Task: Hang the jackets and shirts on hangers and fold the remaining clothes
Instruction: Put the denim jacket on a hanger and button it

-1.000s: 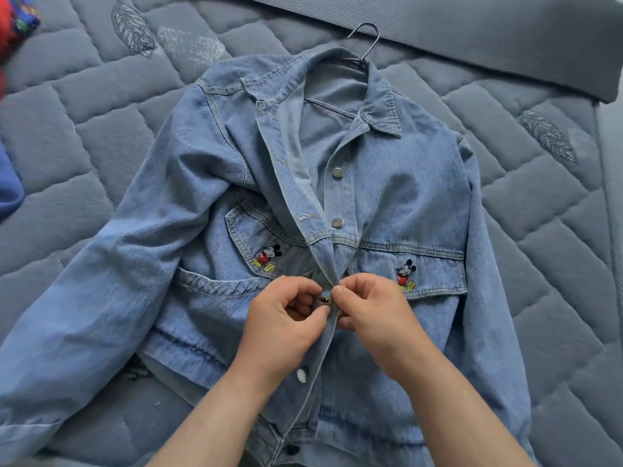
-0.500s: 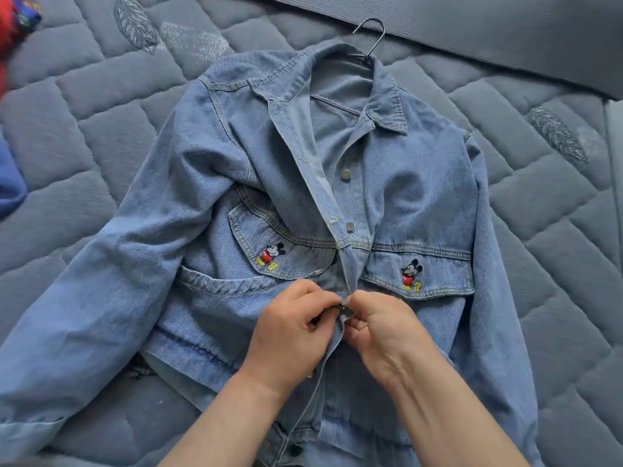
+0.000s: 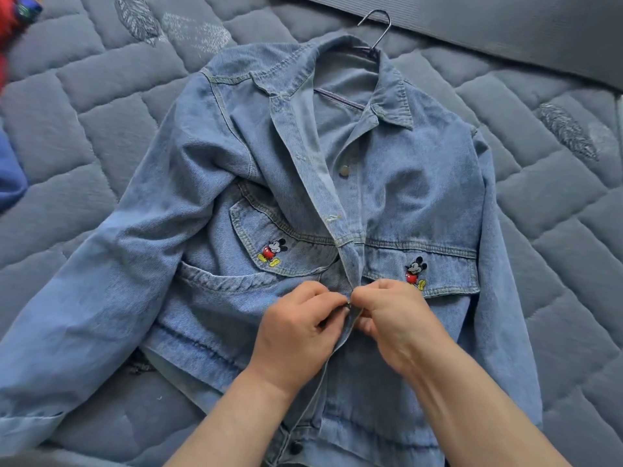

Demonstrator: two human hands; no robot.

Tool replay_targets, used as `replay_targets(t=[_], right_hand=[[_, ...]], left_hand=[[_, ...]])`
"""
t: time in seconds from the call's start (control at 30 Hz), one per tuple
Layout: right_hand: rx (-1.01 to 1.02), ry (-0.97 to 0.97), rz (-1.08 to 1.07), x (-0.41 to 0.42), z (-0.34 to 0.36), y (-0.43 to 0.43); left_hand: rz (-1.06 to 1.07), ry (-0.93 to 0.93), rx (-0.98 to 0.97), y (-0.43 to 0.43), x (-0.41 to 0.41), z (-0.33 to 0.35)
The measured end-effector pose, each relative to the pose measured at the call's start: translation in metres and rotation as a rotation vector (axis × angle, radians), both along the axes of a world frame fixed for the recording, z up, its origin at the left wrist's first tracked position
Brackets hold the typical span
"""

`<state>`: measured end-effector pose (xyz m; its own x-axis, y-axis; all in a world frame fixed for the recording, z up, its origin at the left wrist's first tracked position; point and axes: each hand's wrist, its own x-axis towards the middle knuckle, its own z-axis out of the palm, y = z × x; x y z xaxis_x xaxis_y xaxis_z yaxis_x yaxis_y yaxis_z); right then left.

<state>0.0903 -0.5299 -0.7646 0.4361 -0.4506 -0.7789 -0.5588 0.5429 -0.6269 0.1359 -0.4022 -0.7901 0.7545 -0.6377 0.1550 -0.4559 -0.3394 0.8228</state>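
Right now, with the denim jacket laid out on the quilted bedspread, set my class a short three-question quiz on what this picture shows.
1. True or false: the denim jacket is already on a hanger.
2. Where do the left hand and the right hand pinch the jacket? A) the collar B) the front placket C) a sleeve cuff
3. Fill in: each chest pocket flap bears an embroidered ____.
Key: 1 true; 2 B; 3 cartoon mouse.
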Motion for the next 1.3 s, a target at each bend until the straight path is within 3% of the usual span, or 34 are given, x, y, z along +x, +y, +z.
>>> replay_targets(t=[0.17, 0.27, 0.37, 0.53, 0.73, 0.97, 1.07, 1.3], right_hand=[[0.213, -0.112, 0.040, 0.003, 0.002, -0.006], [0.232, -0.256, 0.037, -0.003, 0.003, -0.004], [0.121, -0.286, 0.030, -0.009, 0.000, 0.000], [-0.215, -0.198, 0.231, -0.006, -0.001, 0.006], [-0.331, -0.215, 0.255, -0.002, 0.002, 0.009], [-0.275, -0.242, 0.156, -0.001, 0.004, 0.014], [-0.192, -0.229, 0.133, -0.001, 0.002, 0.011], [0.095, -0.231, 0.014, 0.000, 0.009, 0.007]], left_hand=[[0.050, -0.035, 0.019, -0.001, 0.000, 0.000], [0.176, 0.114, -0.004, -0.004, 0.003, 0.001], [0.245, 0.389, -0.049, -0.003, 0.006, 0.003], [0.230, 0.707, -0.113, 0.001, 0.012, 0.006], [0.219, 0.638, -0.054, 0.002, 0.014, 0.005], [0.280, 0.741, -0.082, -0.002, 0.014, 0.004], [0.258, 0.714, -0.088, 0.001, 0.013, 0.004], [0.262, 0.445, -0.023, -0.006, 0.011, 0.003]])
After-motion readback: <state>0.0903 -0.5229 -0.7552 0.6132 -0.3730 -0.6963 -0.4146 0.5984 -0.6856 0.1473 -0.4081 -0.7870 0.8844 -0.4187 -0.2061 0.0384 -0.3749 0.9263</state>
